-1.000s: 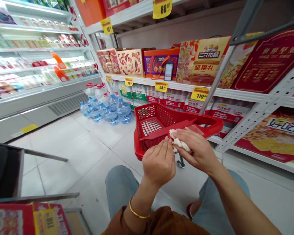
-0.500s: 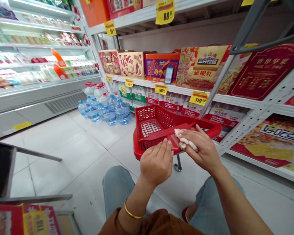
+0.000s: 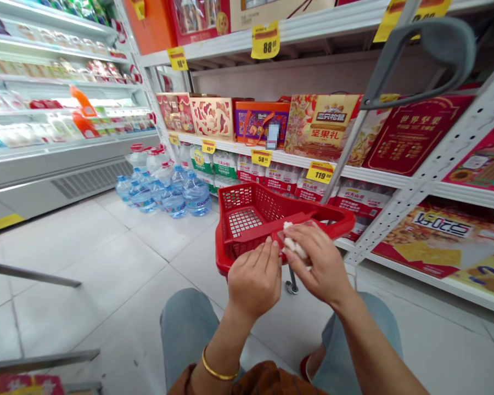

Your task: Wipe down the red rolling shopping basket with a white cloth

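Observation:
A red plastic shopping basket with slotted walls stands tilted in front of me, on a metal frame with a caster below. My left hand is closed over its near rim, fingers together and lying on the top edge; the thumb is hidden. Bunched under the fingers of my right hand is a crumpled white cloth, pressed on the rim just right of the left hand. A metal pole rises behind the basket to a grey loop handle at the upper right.
Shelves with gift boxes and packed bottles stand right behind the basket. Large water bottles are grouped on the tiled floor. A lit cooler runs along the left. Metal bars jut in at the lower left.
The view has shifted slightly, bringing more of the grey handle in. My right hand, with the cloth, has moved a little closer to my left hand along the rim. The left hand keeps its place.

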Available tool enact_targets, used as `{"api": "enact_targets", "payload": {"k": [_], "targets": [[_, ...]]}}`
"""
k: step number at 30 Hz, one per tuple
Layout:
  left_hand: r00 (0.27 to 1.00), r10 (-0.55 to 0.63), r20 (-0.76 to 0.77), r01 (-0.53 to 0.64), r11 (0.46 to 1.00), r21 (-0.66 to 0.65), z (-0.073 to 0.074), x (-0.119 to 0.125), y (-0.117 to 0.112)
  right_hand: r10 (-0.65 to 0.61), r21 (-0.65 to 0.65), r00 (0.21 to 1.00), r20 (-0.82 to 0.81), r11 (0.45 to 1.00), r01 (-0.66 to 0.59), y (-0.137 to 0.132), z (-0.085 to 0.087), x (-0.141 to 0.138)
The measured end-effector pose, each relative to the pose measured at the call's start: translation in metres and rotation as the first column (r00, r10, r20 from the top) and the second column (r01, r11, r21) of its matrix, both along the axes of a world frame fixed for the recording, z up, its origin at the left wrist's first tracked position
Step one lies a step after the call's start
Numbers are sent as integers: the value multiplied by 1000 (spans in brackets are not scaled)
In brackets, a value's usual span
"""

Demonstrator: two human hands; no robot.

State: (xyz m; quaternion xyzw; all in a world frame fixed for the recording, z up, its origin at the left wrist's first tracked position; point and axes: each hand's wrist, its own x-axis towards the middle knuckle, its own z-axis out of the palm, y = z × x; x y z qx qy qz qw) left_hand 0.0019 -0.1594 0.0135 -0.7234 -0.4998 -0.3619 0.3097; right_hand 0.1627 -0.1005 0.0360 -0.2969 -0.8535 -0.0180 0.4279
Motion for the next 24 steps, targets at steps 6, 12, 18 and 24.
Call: {"api": "enact_targets", "payload": {"k": [6, 12, 18, 24], "targets": [[998, -18, -52, 19, 1000, 24, 0, -6, -1, -5, 88, 997, -79, 996, 12, 2, -5, -11], [998, -25, -66, 26, 999, 22, 0, -8, -1, -60, 83, 993, -98, 994, 69, 16, -12, 0], [997, -19, -76, 21, 1000, 23, 1, -8, 0, -135, 48, 982, -131, 989, 142, 27, -19, 18], [999, -28, -30, 29, 1000, 6, 0, -7, -1, -202, -3, 947, -251, 978, 208, 30, -19, 27]]}}
